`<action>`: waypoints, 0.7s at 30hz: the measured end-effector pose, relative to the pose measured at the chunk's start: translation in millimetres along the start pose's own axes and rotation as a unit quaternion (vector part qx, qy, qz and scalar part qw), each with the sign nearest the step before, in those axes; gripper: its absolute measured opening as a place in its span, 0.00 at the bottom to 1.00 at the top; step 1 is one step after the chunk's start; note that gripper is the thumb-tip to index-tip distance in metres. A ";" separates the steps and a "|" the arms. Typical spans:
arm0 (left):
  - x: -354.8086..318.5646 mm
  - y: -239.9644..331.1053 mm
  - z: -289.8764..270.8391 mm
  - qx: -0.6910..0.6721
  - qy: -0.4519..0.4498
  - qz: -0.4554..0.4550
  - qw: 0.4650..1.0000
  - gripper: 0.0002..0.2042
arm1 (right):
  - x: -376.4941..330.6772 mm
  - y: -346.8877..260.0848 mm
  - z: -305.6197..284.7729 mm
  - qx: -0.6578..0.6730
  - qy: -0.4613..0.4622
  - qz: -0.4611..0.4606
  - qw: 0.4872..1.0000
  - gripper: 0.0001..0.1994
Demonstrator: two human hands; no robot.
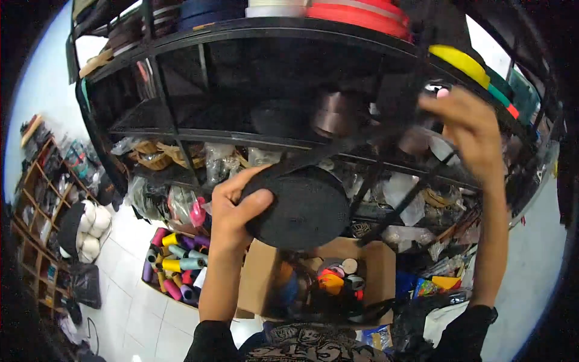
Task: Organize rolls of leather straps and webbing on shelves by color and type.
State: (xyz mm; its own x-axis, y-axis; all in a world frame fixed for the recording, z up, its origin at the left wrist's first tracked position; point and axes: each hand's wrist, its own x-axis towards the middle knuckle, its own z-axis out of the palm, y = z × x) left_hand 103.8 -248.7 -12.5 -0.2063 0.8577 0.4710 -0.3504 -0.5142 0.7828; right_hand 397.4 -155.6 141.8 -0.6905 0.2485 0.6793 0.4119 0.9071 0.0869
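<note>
A thick, flat roll of black webbing [301, 208] is gripped at its left edge by my left hand [231, 212], with the thumb across its face. From the top of the roll a black strap [329, 151] stretches up and right to my right hand [470, 136]. That hand is raised near the shelf and closed on the strap, its fingers blurred. A further length of strap [395, 212] slants down from near the right hand, past the roll's right side. Below the roll stands an open cardboard box [381, 274] with mixed small items inside.
Ahead is a black metal shelf [241, 136] bearing red [362, 21], white and yellow rolls, a brown roll [336, 113], baskets and plastic bags. Thread cones [175, 264] fill a box on the tiled floor at left. A wooden rack [36, 211] lines the left wall; bagged goods crowd the right.
</note>
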 end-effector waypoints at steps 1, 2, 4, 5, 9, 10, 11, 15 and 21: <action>0.2 0.6 -2.0 -0.003 0.004 0.003 1.000 0.23 | -16.0 -4.8 7.1 0.004 -0.008 0.015 1.000 0.21; -1.9 5.4 -8.3 -0.004 0.027 0.016 1.000 0.23 | -25.8 -9.3 22.4 0.011 0.000 -0.001 1.000 0.21; -0.2 7.8 -16.8 -0.021 0.047 0.039 0.998 0.20 | -52.2 -20.6 49.8 0.046 0.000 0.021 0.999 0.22; -0.7 11.8 -19.1 -0.019 0.052 0.042 0.998 0.20 | -66.1 -25.8 65.2 0.083 -0.008 0.052 0.995 0.22; 11.9 3.3 -2.5 -0.125 0.038 0.031 0.991 0.19 | -101.2 -59.4 128.8 0.119 0.063 0.106 0.985 0.16; 12.3 1.8 -1.3 -0.140 0.053 0.028 0.988 0.19 | -98.0 -73.9 143.8 0.159 0.088 0.127 0.975 0.16; 12.1 1.1 2.3 -0.158 0.065 0.026 0.985 0.20 | -94.5 -89.1 154.9 0.195 0.114 0.148 0.963 0.18; 16.2 -22.5 27.7 -0.220 0.126 0.013 0.967 0.17 | -94.9 -120.6 196.5 0.287 0.156 0.211 0.921 0.29; -11.5 -61.1 56.2 -0.288 0.192 -0.029 0.938 0.18 | -62.1 -142.4 201.2 0.297 0.358 0.297 0.834 0.31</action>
State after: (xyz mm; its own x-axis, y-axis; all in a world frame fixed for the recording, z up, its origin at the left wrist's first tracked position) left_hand 178.9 -227.4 -42.9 -0.4471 0.8787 0.1671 -0.7840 -0.4749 0.3998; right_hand 262.0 -231.9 -59.4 0.1493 0.6406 0.7533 0.0413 0.7571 -0.6520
